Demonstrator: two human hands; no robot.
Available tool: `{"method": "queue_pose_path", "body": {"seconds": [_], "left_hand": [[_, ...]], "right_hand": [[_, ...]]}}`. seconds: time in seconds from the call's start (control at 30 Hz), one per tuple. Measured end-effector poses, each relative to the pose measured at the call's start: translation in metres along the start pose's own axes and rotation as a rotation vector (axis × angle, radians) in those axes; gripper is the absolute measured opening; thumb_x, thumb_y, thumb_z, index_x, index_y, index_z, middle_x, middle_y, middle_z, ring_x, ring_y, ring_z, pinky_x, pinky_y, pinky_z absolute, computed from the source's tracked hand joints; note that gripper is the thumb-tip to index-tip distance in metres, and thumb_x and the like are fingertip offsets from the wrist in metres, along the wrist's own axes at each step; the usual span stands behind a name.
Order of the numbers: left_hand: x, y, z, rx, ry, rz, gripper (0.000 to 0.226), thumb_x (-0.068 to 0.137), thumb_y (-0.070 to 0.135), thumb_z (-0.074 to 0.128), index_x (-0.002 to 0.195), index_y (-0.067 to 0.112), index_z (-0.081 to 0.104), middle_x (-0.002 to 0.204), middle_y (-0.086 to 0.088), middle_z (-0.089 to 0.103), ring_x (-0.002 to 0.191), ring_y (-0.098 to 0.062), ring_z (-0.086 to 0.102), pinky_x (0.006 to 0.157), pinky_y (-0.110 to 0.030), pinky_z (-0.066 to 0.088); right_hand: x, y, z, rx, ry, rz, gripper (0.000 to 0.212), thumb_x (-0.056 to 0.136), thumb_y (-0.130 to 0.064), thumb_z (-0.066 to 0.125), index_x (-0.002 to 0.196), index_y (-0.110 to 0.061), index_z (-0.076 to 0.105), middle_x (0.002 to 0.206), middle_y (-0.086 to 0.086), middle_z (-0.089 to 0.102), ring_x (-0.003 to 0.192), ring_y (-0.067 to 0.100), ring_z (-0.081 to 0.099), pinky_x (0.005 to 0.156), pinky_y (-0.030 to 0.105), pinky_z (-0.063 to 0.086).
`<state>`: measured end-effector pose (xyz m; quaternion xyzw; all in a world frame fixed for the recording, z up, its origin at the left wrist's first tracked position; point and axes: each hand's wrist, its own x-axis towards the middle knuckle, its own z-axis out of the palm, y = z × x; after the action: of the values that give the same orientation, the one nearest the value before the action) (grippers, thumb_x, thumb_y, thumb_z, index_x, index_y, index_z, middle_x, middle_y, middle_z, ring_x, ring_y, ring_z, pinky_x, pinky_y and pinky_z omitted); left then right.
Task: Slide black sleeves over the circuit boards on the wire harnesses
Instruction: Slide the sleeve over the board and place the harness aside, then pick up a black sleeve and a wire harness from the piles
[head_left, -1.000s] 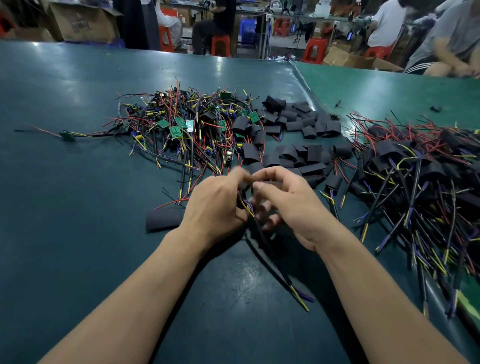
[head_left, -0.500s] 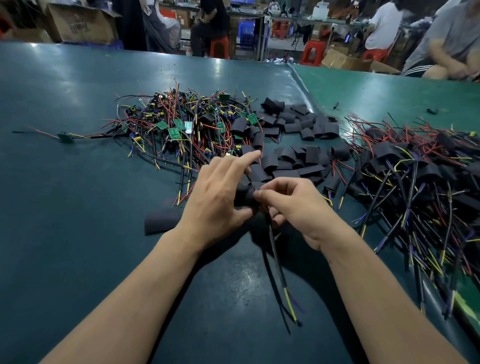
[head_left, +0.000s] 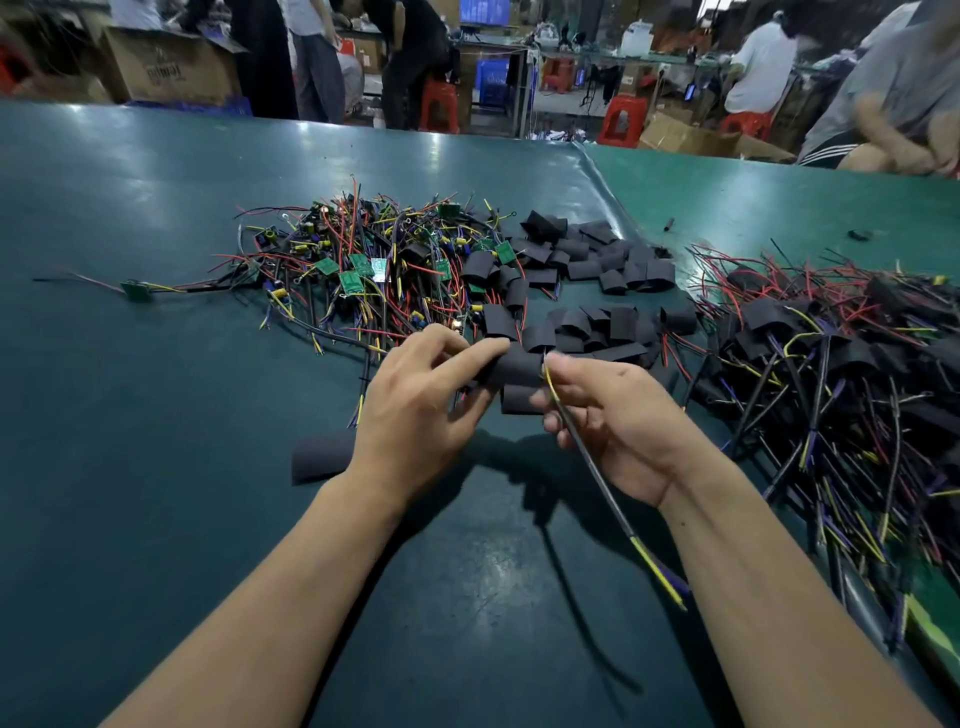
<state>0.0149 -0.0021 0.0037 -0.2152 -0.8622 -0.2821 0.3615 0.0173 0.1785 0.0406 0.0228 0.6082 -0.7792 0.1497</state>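
Bench (head_left: 130, 467): green mat.
Sleeved harness pile (head_left: 841, 353), right.
Bare circuit boards (head_left: 353, 270), upper centre.
Left hand (head_left: 415, 405): grip pinching black sleeve (head_left: 514, 369), now further along.
Right hand (head_left: 613, 415): grip holding harness cable (head_left: 597, 467); board hidden, likely nearly covered.

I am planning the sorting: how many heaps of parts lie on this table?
3: unsleeved harnesses beyond the left hand, loose black sleeves in the middle, sleeved harnesses at right. A stray sleeve and a stray harness lie apart.
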Motion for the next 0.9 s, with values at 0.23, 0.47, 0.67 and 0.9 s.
{"method": "queue_pose_path", "body": {"seconds": [0.23,0.47,0.67,0.9], "left_hand": [[-0.002,0.001,0.001,0.047,-0.01,-0.044,0.041,0.078,0.01,0.07,0.119,0.008,0.07,0.088,-0.012,0.062,0.075,-0.03,0.061,0.063,-0.036,0.05],[-0.001,0.004,0.001,0.006,-0.042,-0.03,0.045,0.082,0.013,0.065,0.127,0.008,0.065,0.089,-0.01,0.061,0.076,-0.029,0.06,0.067,-0.038,0.053],[-0.001,0.007,0.0,-0.014,-0.074,-0.027,0.037,0.088,0.014,0.061,0.124,0.009,0.067,0.09,-0.008,0.063,0.08,-0.03,0.061,0.07,-0.04,0.052],[-0.002,0.009,0.0,-0.062,-0.095,-0.078,0.042,0.085,0.016,0.058,0.127,0.012,0.065,0.097,-0.006,0.065,0.084,-0.028,0.063,0.071,-0.039,0.053]], "right_hand": [[-0.001,0.017,0.014,-0.154,-0.15,-0.097,0.036,0.08,-0.015,0.07,0.114,-0.005,0.062,0.093,0.012,0.065,0.062,0.015,0.063,0.052,0.026,0.054],[0.007,0.015,0.013,-0.039,0.017,-0.225,0.021,0.091,-0.013,0.066,0.072,-0.015,0.074,0.066,0.007,0.069,0.054,0.014,0.063,0.049,0.022,0.052],[0.0,0.009,0.004,-0.187,0.012,-0.139,0.021,0.093,-0.03,0.064,0.08,-0.016,0.072,0.069,0.006,0.069,0.052,0.014,0.061,0.042,0.021,0.045],[0.004,0.008,0.004,-0.1,0.011,-0.029,0.046,0.102,-0.038,0.04,0.08,-0.012,0.072,0.067,0.008,0.066,0.049,0.015,0.056,0.039,0.024,0.04]]}}
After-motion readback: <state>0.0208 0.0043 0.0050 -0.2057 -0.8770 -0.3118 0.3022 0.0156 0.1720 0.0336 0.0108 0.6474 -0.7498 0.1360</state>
